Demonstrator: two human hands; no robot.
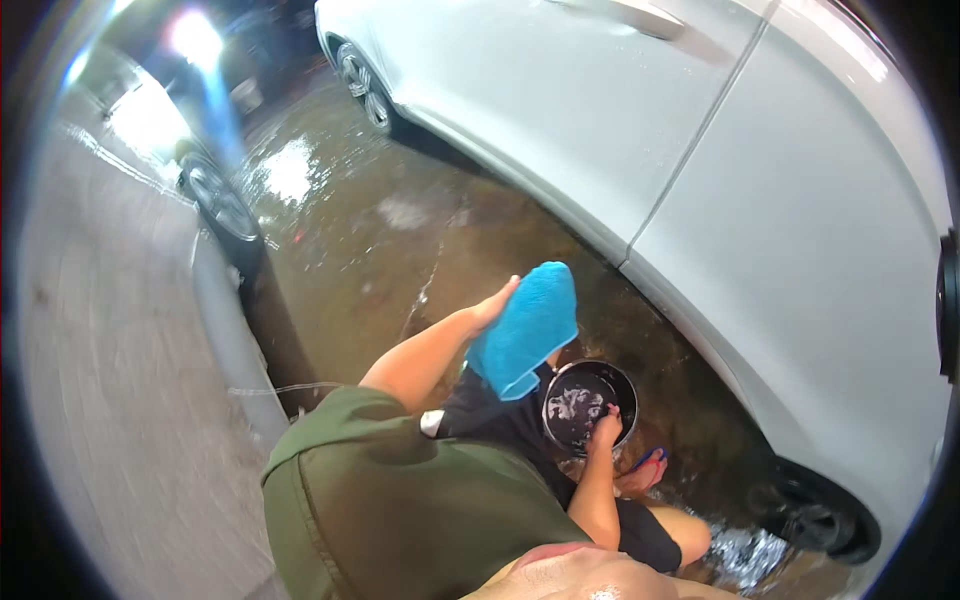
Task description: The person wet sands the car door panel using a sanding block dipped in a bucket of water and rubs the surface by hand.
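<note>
A bright blue cloth (527,328) hangs from my left hand (497,303), whose fingers are closed on its left edge. It is held up in front of my knee, to the left of a round black bucket (628,378). Inside the bucket is dark water with patches of white foam (577,405). My right hand (606,428) reaches over the near right rim into the bucket. Its fingers are small and partly hidden, so their grip does not show.
A white car (560,110) stands along the right, its wheel (820,515) near my right leg. Another vehicle with a dark wheel (222,200) is at the left. The brown floor (370,270) is wet and shiny. My sandalled foot (648,472) is beside the bucket.
</note>
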